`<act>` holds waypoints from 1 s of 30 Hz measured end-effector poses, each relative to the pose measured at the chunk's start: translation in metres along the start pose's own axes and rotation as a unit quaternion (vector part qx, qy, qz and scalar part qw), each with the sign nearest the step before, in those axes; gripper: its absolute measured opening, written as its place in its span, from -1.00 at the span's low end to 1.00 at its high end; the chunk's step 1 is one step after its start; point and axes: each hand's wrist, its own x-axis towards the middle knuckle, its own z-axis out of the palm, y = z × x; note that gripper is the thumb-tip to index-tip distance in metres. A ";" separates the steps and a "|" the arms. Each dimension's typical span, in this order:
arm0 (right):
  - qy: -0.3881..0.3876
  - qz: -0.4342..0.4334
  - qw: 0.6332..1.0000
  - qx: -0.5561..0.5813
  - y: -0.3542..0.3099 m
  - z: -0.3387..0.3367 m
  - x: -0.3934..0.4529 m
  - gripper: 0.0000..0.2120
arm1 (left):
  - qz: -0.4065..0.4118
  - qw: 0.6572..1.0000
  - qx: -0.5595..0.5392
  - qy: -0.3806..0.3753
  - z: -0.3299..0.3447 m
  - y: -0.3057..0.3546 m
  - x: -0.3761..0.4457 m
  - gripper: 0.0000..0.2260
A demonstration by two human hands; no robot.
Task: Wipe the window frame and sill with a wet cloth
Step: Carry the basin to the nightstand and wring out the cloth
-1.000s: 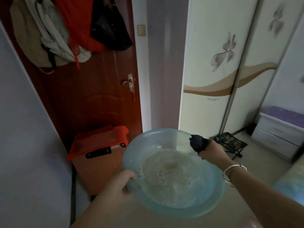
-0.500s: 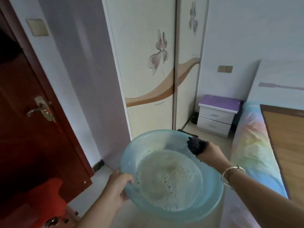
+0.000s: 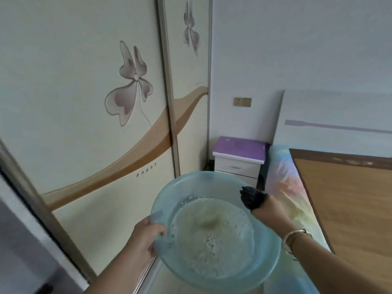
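We carry the round translucent pale-blue plastic basin [image 3: 214,230] level, our left hand [image 3: 146,236] clamped on its near-left rim and our right hand [image 3: 267,211] at the far-right rim, fist closed on a wadded dark wet cloth [image 3: 252,197]. It holds shallow, cloudy, bubbly water; steady steps should prevent slopping. No window is in view.

No text, label, brand, number or sign can be read anywhere in the view. The wardrobe doors [image 3: 84,102] carry only printed flowers and a brown wave (plus a short row of small dark dots, which are marks and not letters), and a faint mark near the top of the wave on the right-hand door is too small to make out. The purple top of the nightstand [image 3: 239,148] shows a pale smudge that cannot be read either.
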 end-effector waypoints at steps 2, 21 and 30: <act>0.010 0.027 1.000 0.003 0.017 -0.007 0.048 -0.44 | 0.009 1.000 0.017 -0.011 0.034 0.015 0.050 -0.59; 0.051 0.206 0.976 -0.045 0.208 -0.088 0.515 -0.66 | 0.024 0.987 0.139 -0.080 0.390 0.142 0.492 -0.70; 0.036 0.227 0.973 0.029 0.313 -0.083 0.724 -0.64 | 0.015 0.982 0.185 -0.030 0.526 0.152 0.686 -0.56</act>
